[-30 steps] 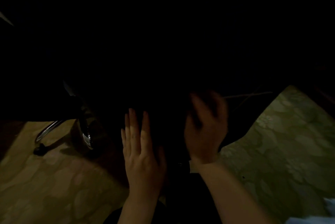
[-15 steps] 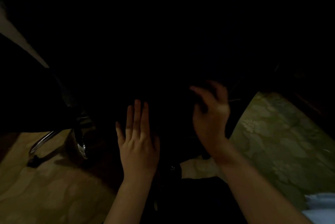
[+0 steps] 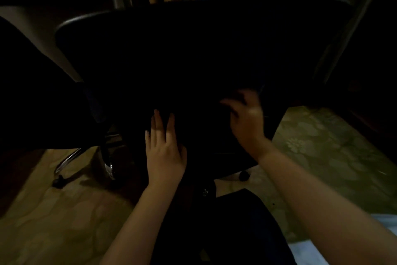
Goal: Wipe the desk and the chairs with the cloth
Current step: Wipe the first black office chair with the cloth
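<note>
Black curved chair back (image 3: 193, 50), left hand (image 3: 164, 153) flat on it, right hand (image 3: 247, 118) grip blurred, unclear.

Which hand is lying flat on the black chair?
The left hand, with straight fingers flat on the chair. The right hand is blurred, its fingers bent; whether it holds anything is too dark to tell.

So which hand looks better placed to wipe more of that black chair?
Probably the right hand: it is curled and motion-blurred on the chair back, though the dark hides whether it holds anything. The left hand lies flat, seemingly steadying it.
</note>
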`<state>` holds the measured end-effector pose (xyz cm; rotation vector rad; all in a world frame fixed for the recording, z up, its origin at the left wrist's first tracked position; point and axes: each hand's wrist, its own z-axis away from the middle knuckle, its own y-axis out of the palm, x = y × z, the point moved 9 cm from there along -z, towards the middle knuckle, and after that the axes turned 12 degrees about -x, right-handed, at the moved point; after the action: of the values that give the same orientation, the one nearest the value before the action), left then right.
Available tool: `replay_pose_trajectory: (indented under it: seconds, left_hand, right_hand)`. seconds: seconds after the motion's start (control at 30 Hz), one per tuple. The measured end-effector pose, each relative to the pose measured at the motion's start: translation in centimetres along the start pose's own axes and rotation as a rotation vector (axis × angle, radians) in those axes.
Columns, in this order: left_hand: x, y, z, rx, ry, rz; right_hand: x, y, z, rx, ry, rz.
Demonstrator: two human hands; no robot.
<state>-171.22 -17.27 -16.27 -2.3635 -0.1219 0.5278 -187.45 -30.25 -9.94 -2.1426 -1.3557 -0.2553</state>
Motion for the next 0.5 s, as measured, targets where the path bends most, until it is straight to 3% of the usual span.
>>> replay_pose_trajectory:
  seconds: [0.07,0.13,0.2,0.27,0.33,0.4,0.5]
  left_hand:
    - [-1.1,-0.1,0.1,-0.015,0.049,-0.006]
    - [-3.0,0.4,0.1,0.004,0.155,-0.024]
    - [-4.5,1.2,0.2,0.024,0.241,-0.049]
    - [-5.2,1.6,0.0,0.023,0.273,-0.058]
    - [-5.4,1.7,-0.5,0.001,0.294,-0.041]
    - [-5.2,1.6,-0.9,-0.024,0.307,-0.040]
    - [-3.9,2.1,-1.3,-0.043,0.293,-0.107]
  right_hand:
    - [0.1,-4.1,-3.8,-0.251,0.007,-0.076]
    - [-0.2,-5.0,-4.7,-0.340,-0.049,-0.092]
    - [-0.8,-2.8,-2.7,-0.243,-0.142,-0.012]
    - [-2.4,0.4,0.7,-0.044,-0.222,0.079]
    - [-4.4,1.9,2.4,0.103,-0.220,0.088]
    - [-4.9,0.6,1.0,0.069,-0.193,0.019]
    - [-4.3,-5.0,-4.4,-0.223,-0.105,-0.052]
